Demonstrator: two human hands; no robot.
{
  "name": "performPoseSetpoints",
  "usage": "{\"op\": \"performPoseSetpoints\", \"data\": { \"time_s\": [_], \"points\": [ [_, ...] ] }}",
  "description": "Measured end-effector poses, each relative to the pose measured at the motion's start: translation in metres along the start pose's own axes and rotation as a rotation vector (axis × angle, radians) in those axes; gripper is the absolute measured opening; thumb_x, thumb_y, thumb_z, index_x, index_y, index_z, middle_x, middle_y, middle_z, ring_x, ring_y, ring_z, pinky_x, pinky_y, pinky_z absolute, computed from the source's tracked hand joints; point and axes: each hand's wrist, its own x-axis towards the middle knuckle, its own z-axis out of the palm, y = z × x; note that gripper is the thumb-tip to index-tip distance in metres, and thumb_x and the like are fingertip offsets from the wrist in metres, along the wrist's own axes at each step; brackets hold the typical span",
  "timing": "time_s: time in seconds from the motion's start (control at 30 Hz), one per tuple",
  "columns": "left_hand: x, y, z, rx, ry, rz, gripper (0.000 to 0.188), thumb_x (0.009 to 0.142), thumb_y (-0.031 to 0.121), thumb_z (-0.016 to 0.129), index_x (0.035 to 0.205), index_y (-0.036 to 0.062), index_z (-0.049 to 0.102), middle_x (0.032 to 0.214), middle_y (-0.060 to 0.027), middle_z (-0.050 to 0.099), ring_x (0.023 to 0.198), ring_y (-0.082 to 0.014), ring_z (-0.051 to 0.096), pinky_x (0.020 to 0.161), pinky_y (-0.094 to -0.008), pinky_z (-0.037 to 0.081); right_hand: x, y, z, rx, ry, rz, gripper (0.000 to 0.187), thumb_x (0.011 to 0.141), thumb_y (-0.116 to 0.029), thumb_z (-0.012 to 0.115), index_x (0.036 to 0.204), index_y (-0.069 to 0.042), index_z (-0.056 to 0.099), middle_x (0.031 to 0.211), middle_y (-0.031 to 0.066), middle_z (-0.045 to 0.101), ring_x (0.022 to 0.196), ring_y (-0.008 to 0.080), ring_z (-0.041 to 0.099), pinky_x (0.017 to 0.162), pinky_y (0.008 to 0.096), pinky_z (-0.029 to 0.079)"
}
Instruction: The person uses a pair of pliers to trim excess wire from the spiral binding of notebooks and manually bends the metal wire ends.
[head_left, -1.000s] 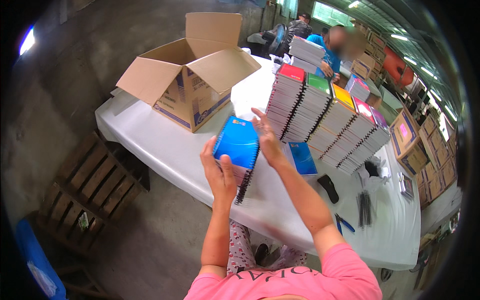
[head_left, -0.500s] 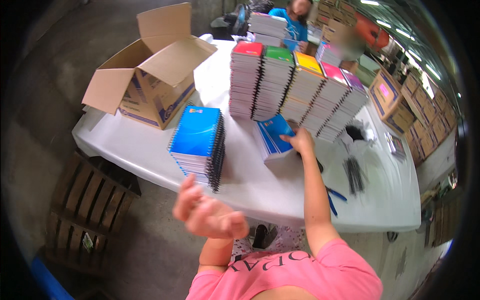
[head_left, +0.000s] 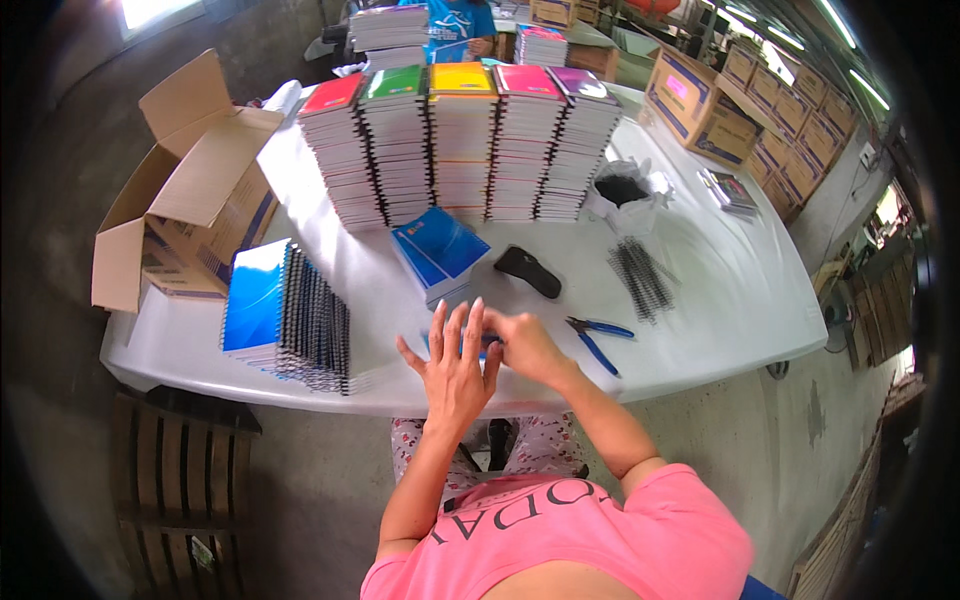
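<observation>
At the near side of the table, my left hand [head_left: 458,372] lies with fingers spread over a blue-covered notebook [head_left: 490,343], mostly hidden under my hands. My right hand [head_left: 528,348] is closed at the notebook's right side, fingers curled in. Just beyond is a short stack of blue-covered notebooks [head_left: 440,248] with no coils visible. To the left stands a pile of coil-bound blue notebooks [head_left: 258,300], black coils facing right. Blue-handled pliers [head_left: 598,340] lie to the right of my right hand, with a black object [head_left: 528,271] beyond them.
Tall coil-bound stacks with red, green, yellow, pink and purple covers [head_left: 462,140] line the middle. Loose black coils [head_left: 640,278] lie at right, near a white bag [head_left: 625,190] with black contents. An open carton [head_left: 200,200] sits far left. A person in blue [head_left: 460,28] is across the table.
My right hand has come from the short blue stack to the near edge, onto a blue-covered notebook. My left hand has reached forward and spread over it. The view has turned.
</observation>
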Motion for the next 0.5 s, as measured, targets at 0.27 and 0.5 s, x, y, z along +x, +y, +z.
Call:
{"op": "performPoseSetpoints", "data": {
  "time_s": [0.27,0.5],
  "points": [
    [-0.017,0.003,0.036,-0.042,-0.050,-0.066,0.054,0.063,0.050,0.077,0.085,0.0068,0.054,0.102,-0.0105,0.049,0.113,-0.0313,0.043,0.096,-0.0630,0.022,-0.045,0.143,-0.112,-0.619,0.442,0.610,0.054,0.078,-0.029,0.068,0.126,-0.008,0.052,0.125,0.0177,0.054,0.116,0.0357,0.049,0.099,0.0469,0.037],
    [-0.010,0.003,0.049,0.003,0.090,-0.125,0.055,0.049,0.045,0.082,0.077,0.0085,0.051,0.091,-0.0087,0.048,0.096,-0.0291,0.045,0.084,-0.0501,0.031,-0.045,0.202,-0.112,-0.792,0.148,0.720,0.044,0.083,-0.008,0.051,0.127,-0.007,0.050,0.109,0.0181,0.061,0.089,0.0382,0.062,0.082,0.0437,0.049]
  ]
}}
